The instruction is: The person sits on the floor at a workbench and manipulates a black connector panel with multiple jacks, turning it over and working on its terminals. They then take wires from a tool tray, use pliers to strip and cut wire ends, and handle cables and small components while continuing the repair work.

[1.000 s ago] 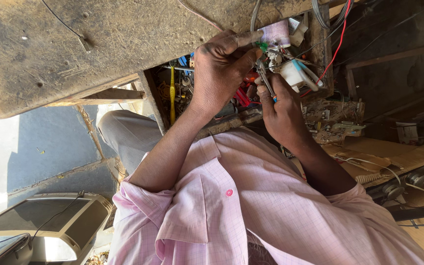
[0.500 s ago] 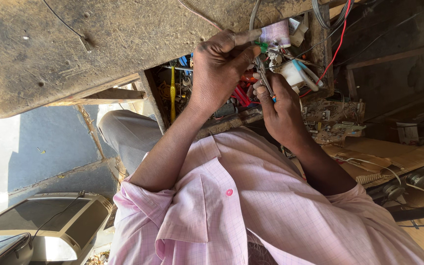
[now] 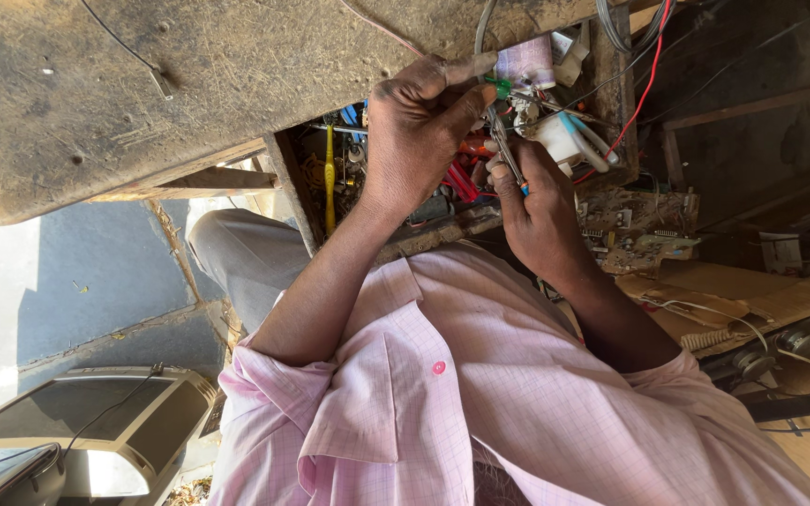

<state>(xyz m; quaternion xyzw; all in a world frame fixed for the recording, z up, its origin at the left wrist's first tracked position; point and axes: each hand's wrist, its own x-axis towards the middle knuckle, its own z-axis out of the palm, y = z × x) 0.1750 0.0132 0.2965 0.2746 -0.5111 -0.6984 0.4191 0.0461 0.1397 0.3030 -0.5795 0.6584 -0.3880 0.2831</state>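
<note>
Left hand: the left hand (image 3: 419,131) is clenched around a thin grey wire (image 3: 482,28), thumb and forefinger pinching it just below the wooden bench (image 3: 189,84) edge.
Right hand: the right hand (image 3: 536,211) grips a slim metal tool (image 3: 503,150), probably fine pliers or tweezers, though the tip is too small to tell.
Tool tip: it points up toward the bench, meeting a small green part (image 3: 501,87) just beside the left thumb.
White part: a white plastic piece (image 3: 560,141) sits just beyond the right hand, under the bench edge.
Red wire: a red wire (image 3: 644,84) hangs down from the bench, close to the white piece.
Circuit boards: bare circuit boards (image 3: 639,230) lie on the far side of the right hand from the bench.
Yellow screwdriver: a yellow-handled screwdriver (image 3: 329,178) stands below the bench, near the left wrist.
Sleeves: a pink checked shirt (image 3: 480,412) covers both upper arms, well apart from the bench.
</note>
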